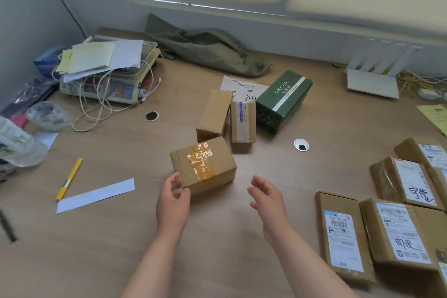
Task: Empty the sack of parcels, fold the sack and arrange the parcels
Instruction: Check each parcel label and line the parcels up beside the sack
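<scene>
The left hand [173, 201] is cupped round the near left corner of a taped box [203, 164]. The thumb is laid on the left face and the fingers are curled against the near face. The box is stood flat on the surface [217, 249]. The right hand [266, 198] is held open, with the fingers relaxed and a little bent, and nothing is held in it. It is seen to the right of the box, not touching it.

Just beyond the taped box two brown boxes [214, 113] are stood side by side. A green box [283, 99] is placed at the right of them, and a white sheet [242, 87] is partly hidden behind them. The sack [205, 51] is seen far beyond the hands, crumpled against the wall and not folded.

To the right of the right hand several labelled parcels [343, 232] are laid close together, labels upward. To the left of the left hand a pen [70, 179] and a paper strip [95, 195] are laid, almost touching. Farther left and beyond, a scale [108, 89] is covered with papers [96, 58].
</scene>
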{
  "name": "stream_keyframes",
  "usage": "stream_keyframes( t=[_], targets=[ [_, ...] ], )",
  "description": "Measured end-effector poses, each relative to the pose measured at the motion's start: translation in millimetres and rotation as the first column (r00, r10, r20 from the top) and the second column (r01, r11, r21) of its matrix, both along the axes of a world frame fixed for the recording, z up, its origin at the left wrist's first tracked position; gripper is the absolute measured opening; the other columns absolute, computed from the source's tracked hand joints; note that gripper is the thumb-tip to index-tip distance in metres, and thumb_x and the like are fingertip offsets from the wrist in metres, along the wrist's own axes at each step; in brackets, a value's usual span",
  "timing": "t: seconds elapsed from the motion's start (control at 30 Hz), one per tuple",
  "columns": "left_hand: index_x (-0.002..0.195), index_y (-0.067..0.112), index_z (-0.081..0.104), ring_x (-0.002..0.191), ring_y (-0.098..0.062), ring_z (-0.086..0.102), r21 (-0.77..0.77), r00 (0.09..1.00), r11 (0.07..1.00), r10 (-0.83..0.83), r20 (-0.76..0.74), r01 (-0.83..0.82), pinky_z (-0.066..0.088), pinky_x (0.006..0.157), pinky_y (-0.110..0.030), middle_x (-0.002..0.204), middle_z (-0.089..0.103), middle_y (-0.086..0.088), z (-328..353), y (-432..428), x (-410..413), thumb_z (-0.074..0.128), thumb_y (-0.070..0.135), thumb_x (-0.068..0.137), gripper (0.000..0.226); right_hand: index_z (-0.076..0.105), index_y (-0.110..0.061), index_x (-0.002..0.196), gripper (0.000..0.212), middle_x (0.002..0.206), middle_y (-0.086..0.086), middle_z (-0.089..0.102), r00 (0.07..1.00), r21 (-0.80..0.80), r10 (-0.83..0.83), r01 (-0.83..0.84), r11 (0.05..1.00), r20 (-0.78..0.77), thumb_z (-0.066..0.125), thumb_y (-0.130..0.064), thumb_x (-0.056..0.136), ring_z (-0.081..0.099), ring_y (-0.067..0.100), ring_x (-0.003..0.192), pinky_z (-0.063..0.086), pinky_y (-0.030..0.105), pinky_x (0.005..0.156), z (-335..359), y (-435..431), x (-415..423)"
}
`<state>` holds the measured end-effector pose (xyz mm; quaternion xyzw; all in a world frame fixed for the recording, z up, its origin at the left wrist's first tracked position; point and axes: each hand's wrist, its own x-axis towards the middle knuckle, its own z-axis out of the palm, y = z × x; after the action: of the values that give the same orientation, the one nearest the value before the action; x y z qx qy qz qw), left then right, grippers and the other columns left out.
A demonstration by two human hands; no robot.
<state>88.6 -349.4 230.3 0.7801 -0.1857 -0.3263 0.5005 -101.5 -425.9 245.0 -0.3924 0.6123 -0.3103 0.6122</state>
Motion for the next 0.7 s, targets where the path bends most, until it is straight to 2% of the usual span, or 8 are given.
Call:
stream_keyframes(
  t=[0.07, 0.17, 0.27, 0.33, 0.43, 0.47, 0.57, 0.7],
  targets=[
    [0.125, 0.025, 0.059, 0.097, -0.007, 0.062, -0.015, 1.000, 1.000, 0.024, 0.003, -0.023, 0.045, 0.087, -0.027, 0.122, 0.064, 0.003, -2.1, -3.7, 14.3, 0.059, 0.004, 0.090, 0.041, 0.054, -0.019, 0.140, 0.048, 0.141, -0.002, 0.056, 0.998, -0.012, 0.034, -0.035, 0.999, -0.049, 0.062, -0.013, 0.093, 0.055, 0.017, 0.125, 0.048, 0.043, 0.106, 0.5, -10.9, 15.9],
    [0.119, 0.030, 0.058, 0.105, -0.019, 0.064, -0.016, 0.998, 0.998, 0.057, -0.011, -0.057, 0.046, 0.087, -0.029, 0.119, 0.062, 0.006, -5.6, -10.5, 28.4, 0.063, 0.008, 0.090, 0.037, 0.043, -0.020, 0.149, 0.056, 0.152, -0.003, 0.045, 0.987, -0.011, 0.113, -0.115, 0.993, -0.114, 0.060, -0.015, 0.095, 0.045, 0.020, 0.136, 0.041, 0.044, 0.112, 5.0, -27.9, 37.4],
    [0.134, 0.026, 0.056, 0.110, -0.017, 0.061, 0.023, 0.998, 0.999, 0.039, -0.051, -0.038, 0.044, 0.091, -0.028, 0.124, 0.061, 0.006, -9.3, -16.8, 37.2, 0.064, 0.011, 0.091, 0.046, 0.033, -0.022, 0.154, 0.064, 0.158, -0.003, 0.036, 0.966, 0.034, 0.201, -0.198, 0.980, -0.164, 0.059, -0.020, 0.096, 0.039, 0.022, 0.141, 0.039, 0.043, 0.113, 6.3, -39.9, 57.5],
    [0.142, 0.024, 0.052, 0.113, -0.011, 0.058, 0.029, 0.994, 0.999, -0.020, -0.106, 0.023, 0.041, 0.094, -0.026, 0.126, 0.060, 0.008, -13.4, -21.1, 40.4, 0.063, 0.012, 0.093, 0.051, 0.037, -0.022, 0.151, 0.060, 0.155, -0.004, 0.040, 0.960, 0.069, 0.239, -0.231, 0.971, -0.148, 0.059, -0.021, 0.096, 0.041, 0.023, 0.139, 0.043, 0.040, 0.107, 5.5, -42.8, 67.5],
    [0.146, 0.028, 0.049, 0.123, -0.010, 0.057, 0.031, 0.981, 0.995, -0.084, -0.176, 0.090, 0.044, 0.102, -0.029, 0.134, 0.061, 0.008, -19.3, -23.3, 41.7, 0.063, 0.017, 0.094, 0.054, 0.052, -0.029, 0.127, 0.034, 0.130, -0.006, 0.057, 0.955, 0.056, 0.276, -0.271, 0.961, -0.105, 0.056, -0.016, 0.096, 0.055, 0.013, 0.111, 0.049, 0.026, 0.083, 6.4, -40.6, 77.3],
    [0.146, 0.029, 0.049, 0.125, -0.011, 0.057, 0.035, 0.978, 0.995, -0.085, -0.188, 0.094, 0.044, 0.104, -0.031, 0.137, 0.061, 0.007, -20.6, -22.5, 41.8, 0.062, 0.018, 0.094, 0.055, 0.051, -0.028, 0.131, 0.037, 0.130, -0.004, 0.057, 0.958, 0.055, 0.267, -0.263, 0.963, -0.102, 0.056, -0.016, 0.096, 0.054, 0.012, 0.107, 0.049, 0.026, 0.084, 4.1, -39.1, 78.1],
    [0.146, 0.026, 0.049, 0.124, -0.013, 0.057, 0.035, 0.977, 0.997, -0.058, -0.205, 0.067, 0.045, 0.102, -0.031, 0.134, 0.060, 0.006, -19.4, -15.6, 39.8, 0.060, 0.015, 0.095, 0.053, 0.037, -0.021, 0.151, 0.058, 0.141, -0.002, 0.049, 0.973, 0.095, 0.211, -0.202, 0.975, -0.099, 0.054, -0.018, 0.096, 0.048, 0.015, 0.119, 0.045, 0.036, 0.102, -1.2, -31.3, 74.8],
    [0.133, 0.026, 0.055, 0.115, -0.013, 0.061, -0.012, 0.978, 1.000, -0.015, -0.206, 0.013, 0.048, 0.092, -0.028, 0.126, 0.064, 0.003, -17.1, -0.7, 28.0, 0.058, 0.011, 0.096, 0.040, 0.052, -0.028, 0.128, 0.028, 0.115, -0.011, 0.059, 0.985, 0.077, 0.164, -0.159, 0.984, -0.060, 0.048, -0.021, 0.101, 0.056, 0.004, 0.101, 0.048, 0.026, 0.084, -0.2, -11.6, 61.0]
  ],
)
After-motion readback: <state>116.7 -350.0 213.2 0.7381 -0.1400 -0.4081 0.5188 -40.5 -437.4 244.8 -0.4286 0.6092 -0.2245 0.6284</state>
